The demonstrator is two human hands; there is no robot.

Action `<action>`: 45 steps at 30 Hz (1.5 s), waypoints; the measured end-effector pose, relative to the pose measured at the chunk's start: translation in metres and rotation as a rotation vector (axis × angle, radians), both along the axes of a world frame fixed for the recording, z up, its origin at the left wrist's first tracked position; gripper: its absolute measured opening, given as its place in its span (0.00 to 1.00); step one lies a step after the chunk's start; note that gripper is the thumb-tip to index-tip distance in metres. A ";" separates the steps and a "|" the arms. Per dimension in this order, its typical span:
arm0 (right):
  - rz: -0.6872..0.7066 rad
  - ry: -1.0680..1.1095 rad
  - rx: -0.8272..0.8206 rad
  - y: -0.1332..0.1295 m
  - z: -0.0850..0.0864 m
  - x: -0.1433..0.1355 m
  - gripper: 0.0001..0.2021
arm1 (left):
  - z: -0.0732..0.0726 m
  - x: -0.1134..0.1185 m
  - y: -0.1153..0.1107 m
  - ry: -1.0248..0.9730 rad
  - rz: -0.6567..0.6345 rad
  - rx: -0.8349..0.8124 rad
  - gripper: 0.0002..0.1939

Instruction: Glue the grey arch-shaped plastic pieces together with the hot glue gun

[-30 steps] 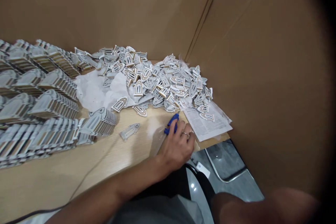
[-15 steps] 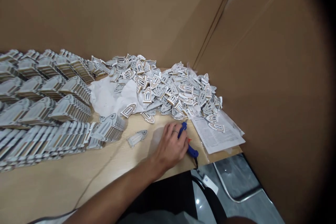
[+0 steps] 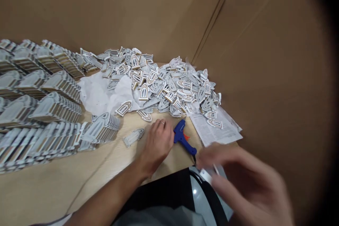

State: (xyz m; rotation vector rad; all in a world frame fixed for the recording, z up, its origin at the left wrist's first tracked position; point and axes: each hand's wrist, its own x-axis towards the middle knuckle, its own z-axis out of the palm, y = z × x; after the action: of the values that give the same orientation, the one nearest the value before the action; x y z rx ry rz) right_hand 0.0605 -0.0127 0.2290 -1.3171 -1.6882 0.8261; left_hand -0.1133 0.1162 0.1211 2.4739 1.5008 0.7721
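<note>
A blue glue gun (image 3: pixel 182 137) with an orange trigger lies on the wooden table (image 3: pixel 113 169). Just left of it is my left hand (image 3: pixel 159 141), a ring on one finger; its fingers are bent and what they hold, if anything, is hidden. My right hand (image 3: pixel 246 180), blurred and close to the camera at the lower right, has its thumb and fingers apart with nothing between them. One grey arched window piece (image 3: pixel 134 137) lies flat left of my left hand. Behind both sits a heap of white and grey arched pieces (image 3: pixel 169 84).
Tight stacks of arched pieces (image 3: pixel 53 107) fill the table's left side. White paper (image 3: pixel 95 91) and printed paper (image 3: pixel 219 130) lie under the heap. Cardboard walls (image 3: pixel 119 10) stand behind and to the right. A white power strip (image 3: pixel 206 175) hangs below the table edge.
My left hand has moved left, off the glue gun, which now lies fully in sight. My right hand has come into view at the lower right. The view has shifted slightly.
</note>
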 end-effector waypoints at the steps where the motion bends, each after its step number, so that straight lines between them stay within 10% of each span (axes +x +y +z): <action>1: -0.040 -0.091 -0.039 0.014 -0.008 0.000 0.14 | 0.005 -0.002 -0.002 0.041 0.038 -0.064 0.08; 6: -0.172 -0.537 -0.188 0.055 -0.066 -0.003 0.23 | 0.029 -0.011 -0.005 0.218 0.207 -0.308 0.12; 11: -0.279 -0.691 -0.248 0.070 -0.091 -0.013 0.25 | 0.036 -0.024 0.004 0.237 0.113 -0.463 0.14; 19: -0.400 -0.718 -0.273 0.074 -0.086 -0.012 0.14 | 0.038 -0.050 0.011 0.158 -0.054 -0.513 0.25; 27: -0.698 -0.635 -0.024 0.085 -0.075 0.075 0.07 | 0.043 -0.026 0.016 0.300 -0.066 -0.594 0.18; 39: -0.556 -0.963 -0.216 0.107 -0.092 0.130 0.10 | 0.027 -0.025 0.021 0.125 -0.193 -0.590 0.20; 45: -0.527 -0.691 -0.202 0.089 -0.080 0.126 0.12 | 0.017 -0.024 0.025 0.051 -0.224 -0.615 0.13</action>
State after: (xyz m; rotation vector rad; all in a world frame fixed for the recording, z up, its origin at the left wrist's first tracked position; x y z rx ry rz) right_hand 0.1862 0.0761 0.1490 -2.2413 -1.6308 0.2323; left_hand -0.1372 0.1413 0.1385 2.1388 1.2054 0.1666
